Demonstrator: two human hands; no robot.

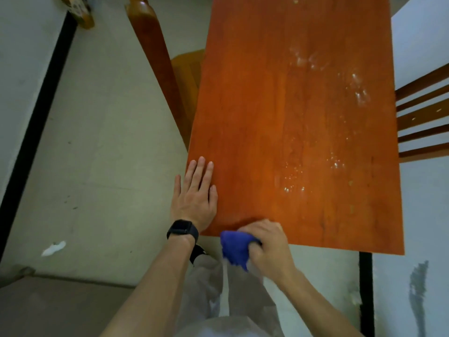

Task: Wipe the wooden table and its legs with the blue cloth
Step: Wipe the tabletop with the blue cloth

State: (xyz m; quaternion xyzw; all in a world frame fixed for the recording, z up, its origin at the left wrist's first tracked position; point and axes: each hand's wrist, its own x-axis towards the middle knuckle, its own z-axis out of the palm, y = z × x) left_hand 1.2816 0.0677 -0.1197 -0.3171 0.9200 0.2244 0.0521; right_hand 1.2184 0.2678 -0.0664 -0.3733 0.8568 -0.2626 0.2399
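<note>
Firmly brace with the left hand (194,193), flat with straight fingers (202,171) on the near left corner of the wooden table (267,93); sweep the blue cloth (234,248), bunched and gripped in the right hand (267,244) at the near edge, toward the pale wet-looking specks (340,105) along the right side.

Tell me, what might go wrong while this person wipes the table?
The blue cloth, bunched in the right hand at the near edge of the table, covers little surface, so the whitish spots farther up could be missed or smeared. The left hand resting flat on the near corner may leave fresh marks.
</note>
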